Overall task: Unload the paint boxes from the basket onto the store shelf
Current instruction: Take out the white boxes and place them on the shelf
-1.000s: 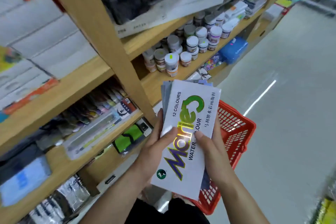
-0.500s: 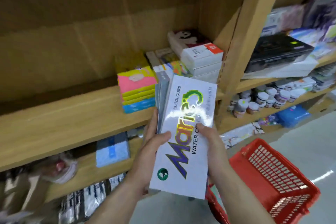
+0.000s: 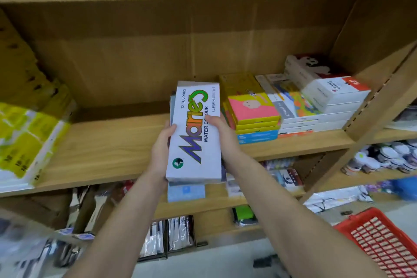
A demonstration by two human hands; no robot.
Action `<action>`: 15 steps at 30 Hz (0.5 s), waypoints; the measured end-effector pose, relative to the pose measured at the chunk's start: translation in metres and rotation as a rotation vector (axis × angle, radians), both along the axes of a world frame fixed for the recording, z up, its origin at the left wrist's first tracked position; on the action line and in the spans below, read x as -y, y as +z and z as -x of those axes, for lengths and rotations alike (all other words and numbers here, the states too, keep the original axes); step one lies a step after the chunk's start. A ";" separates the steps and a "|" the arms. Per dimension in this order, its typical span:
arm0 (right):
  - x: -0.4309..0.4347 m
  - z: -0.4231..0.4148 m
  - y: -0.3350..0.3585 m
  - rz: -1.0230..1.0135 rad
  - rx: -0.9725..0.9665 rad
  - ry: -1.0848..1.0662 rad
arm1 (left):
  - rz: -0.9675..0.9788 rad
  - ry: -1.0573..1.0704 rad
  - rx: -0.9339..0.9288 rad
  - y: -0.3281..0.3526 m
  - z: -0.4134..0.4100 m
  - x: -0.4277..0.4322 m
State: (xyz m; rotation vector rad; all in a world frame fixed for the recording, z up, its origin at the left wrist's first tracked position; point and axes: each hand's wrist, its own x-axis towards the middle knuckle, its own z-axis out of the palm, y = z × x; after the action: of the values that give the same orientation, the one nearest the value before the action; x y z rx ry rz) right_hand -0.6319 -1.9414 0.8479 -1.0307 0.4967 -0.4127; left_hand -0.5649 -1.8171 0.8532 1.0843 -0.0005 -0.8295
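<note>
Both your arms reach forward and up toward the wooden shelf [image 3: 108, 142]. Your left hand [image 3: 161, 151] clamps the left edge of a stack of paint boxes [image 3: 195, 135], your right hand [image 3: 222, 131] the right edge, thumbs on top. The white top box reads "Marie's Water Colour, 12 Colours". The stack hangs over the shelf's near edge, just left of yellow-and-pink boxes [image 3: 252, 110]. The red basket [image 3: 381, 241] sits low on the right.

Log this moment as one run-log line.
left hand: holds paint boxes | right hand: holds same stack | stack: above shelf, not set down | basket: lower right
</note>
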 end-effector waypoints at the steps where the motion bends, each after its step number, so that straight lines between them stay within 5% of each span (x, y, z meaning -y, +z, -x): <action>1: 0.001 -0.008 -0.002 -0.014 -0.036 -0.010 | -0.022 0.002 -0.015 0.001 -0.009 0.004; 6: 0.013 -0.035 -0.008 -0.073 -0.148 -0.005 | -0.124 -0.078 -0.033 -0.006 -0.041 0.013; 12: 0.010 -0.017 -0.010 0.149 -0.245 -0.011 | -0.275 -0.058 0.240 -0.025 -0.050 -0.009; 15: -0.011 0.021 -0.021 0.342 -0.095 0.029 | -0.216 -0.043 0.359 -0.049 -0.023 -0.030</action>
State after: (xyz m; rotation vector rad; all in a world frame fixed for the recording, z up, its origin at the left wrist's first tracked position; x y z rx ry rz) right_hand -0.6531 -1.9307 0.8272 -1.3914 0.5056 -0.4327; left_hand -0.5418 -1.7866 0.8041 1.4302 -0.2405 -0.6737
